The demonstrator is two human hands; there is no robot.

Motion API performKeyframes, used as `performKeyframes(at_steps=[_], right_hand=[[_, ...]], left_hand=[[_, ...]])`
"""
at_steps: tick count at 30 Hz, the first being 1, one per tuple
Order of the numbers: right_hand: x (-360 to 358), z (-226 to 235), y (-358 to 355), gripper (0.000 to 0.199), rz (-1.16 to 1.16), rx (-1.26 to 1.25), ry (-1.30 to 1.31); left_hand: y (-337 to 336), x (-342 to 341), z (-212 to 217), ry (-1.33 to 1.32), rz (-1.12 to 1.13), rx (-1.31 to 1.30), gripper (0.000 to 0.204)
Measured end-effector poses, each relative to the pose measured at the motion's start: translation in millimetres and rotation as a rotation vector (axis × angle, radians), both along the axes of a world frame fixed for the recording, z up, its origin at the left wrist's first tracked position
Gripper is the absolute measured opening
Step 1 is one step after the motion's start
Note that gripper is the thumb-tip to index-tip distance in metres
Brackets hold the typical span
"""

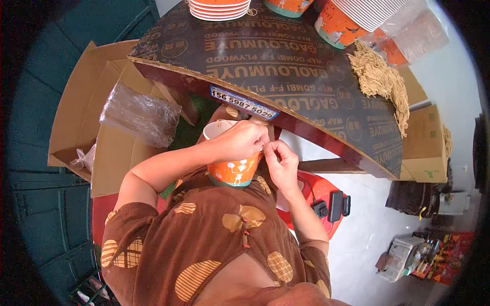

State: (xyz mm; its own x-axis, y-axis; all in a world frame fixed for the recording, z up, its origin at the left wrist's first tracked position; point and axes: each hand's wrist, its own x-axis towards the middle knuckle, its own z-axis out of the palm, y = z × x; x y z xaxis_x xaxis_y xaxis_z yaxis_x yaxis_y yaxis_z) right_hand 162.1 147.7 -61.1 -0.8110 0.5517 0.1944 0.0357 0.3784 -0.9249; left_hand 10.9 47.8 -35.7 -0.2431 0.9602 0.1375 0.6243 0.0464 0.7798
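Note:
An orange paper bucket [235,172] with a teal base, white inside and printed with small figures, rests upright in my lap. My left hand [244,138] reaches across its top to the right side of the rim, fingers curled in a pinch. Close by, my right hand [282,162] pinches thumb against forefinger just outside the same rim. The two sets of fingertips nearly meet; whatever small thing lies between them is too small to make out. A bit of tan cord shows at the bucket's far rim. My left forearm covers part of the opening.
Ahead stands a dark plywood table [245,56] with stacked orange buckets [352,23] and a bundle of tan cords [377,76] hanging over its right edge. An opened cardboard box [115,117] with clear plastic wrap [140,115] is at left. A red stool [306,191] holds small black devices.

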Motion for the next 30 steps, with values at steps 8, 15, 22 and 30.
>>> performKeyframes(at_steps=[8,15,22,30], right_hand=[[1.1,2.0,0.5,0.004,-0.015,-0.03,-0.026],[-1.1,3.1,0.6,0.005,-0.029,0.034,-0.021],[-5.1,1.3,13.2,0.011,0.055,0.066,-0.08],[-8.4,-5.0,20.0,0.015,0.137,-0.063,-0.103]], left_hand=[[-2.2,-1.2,3.1,-0.088,0.028,0.003,0.01],[-1.4,0.4,0.0,-0.173,0.049,-0.046,0.013],[-2.2,2.7,1.8,-0.158,0.041,0.08,0.017],[-3.3,3.1,0.3,-0.178,0.039,0.076,0.022]])
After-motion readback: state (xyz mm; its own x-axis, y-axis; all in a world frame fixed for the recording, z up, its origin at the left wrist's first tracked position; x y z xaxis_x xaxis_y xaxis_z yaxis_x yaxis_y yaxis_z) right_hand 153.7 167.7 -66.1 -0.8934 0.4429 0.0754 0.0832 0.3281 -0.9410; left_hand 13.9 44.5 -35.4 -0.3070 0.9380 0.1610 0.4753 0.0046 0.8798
